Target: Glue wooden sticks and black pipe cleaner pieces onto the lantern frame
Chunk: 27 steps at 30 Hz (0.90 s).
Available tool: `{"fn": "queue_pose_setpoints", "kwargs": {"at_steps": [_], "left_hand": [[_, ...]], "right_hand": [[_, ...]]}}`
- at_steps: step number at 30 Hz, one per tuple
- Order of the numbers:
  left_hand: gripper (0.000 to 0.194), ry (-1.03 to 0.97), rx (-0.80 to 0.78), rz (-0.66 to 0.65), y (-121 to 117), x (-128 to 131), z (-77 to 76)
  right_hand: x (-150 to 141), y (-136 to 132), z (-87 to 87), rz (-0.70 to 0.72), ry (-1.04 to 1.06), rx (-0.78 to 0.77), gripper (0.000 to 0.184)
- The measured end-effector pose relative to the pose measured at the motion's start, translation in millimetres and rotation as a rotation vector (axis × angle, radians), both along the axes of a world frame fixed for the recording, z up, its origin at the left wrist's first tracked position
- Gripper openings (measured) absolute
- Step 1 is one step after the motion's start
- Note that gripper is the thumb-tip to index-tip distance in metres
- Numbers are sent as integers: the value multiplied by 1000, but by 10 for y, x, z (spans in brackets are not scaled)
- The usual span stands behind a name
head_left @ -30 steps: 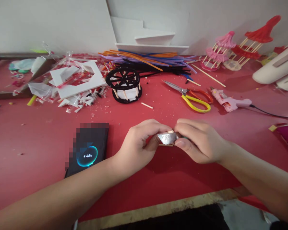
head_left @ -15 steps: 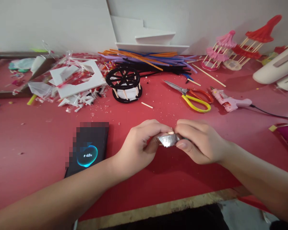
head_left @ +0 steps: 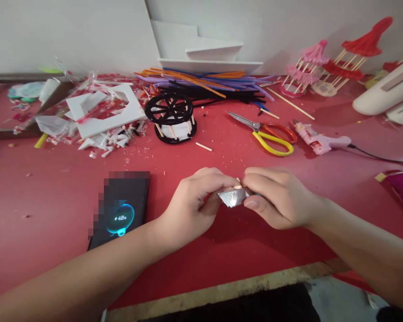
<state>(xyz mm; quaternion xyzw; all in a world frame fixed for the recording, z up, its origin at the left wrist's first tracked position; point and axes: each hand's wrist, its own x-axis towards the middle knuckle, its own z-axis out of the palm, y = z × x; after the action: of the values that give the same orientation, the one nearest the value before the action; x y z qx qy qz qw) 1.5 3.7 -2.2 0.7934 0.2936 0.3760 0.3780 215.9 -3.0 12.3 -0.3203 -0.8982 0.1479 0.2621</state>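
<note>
In the head view my right hand is closed round a utility knife, its handle mostly hidden by the fingers. The silver trapezoid blade points left towards my left hand. My left fingers are closed on a thin wooden stick, whose pale end shows just above the blade. Blade and stick look to be touching, though the contact is partly covered. Beyond both hands stands a small black wheel-topped frame with wooden posts and a white base. A short cut stick lies in front of it.
Scissors and a pink glue gun lie at the right. A phone rests left of my hands. Foam scraps, pipe cleaners and stick-built models line the back. The red table's front edge is close.
The knife blade has tilted slightly, and a little more of the stick's end shows above it. The whole scene has shifted slightly left in view; both hands keep their hold.
</note>
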Motion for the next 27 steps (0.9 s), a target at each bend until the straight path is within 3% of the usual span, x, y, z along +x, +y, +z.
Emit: {"fn": "queue_pose_setpoints", "kwargs": {"at_steps": [6, 14, 16, 19, 21, 27], "left_hand": [[28, -15, 67, -34, -26, -22, 46], [34, 11, 198, 49, -7, -49, 81], [34, -16, 229, 16, -27, -41, 85], [36, -53, 251, -87, -54, -31, 85], [32, -46, 237, -48, -48, -29, 77], [14, -64, 22, 159, 10, -1, 41]], "right_hand": [[1, -17, -7, 57, 63, -47, 39], [-63, -22, -9, -20, 94, -50, 38], [-10, 47, -9, -103, 80, -47, 37], [140, 182, -16, -380, 98, 1, 38], [220, 239, -21, -503, 156, 69, 38], [147, 182, -19, -360, 164, 214, 19]]}}
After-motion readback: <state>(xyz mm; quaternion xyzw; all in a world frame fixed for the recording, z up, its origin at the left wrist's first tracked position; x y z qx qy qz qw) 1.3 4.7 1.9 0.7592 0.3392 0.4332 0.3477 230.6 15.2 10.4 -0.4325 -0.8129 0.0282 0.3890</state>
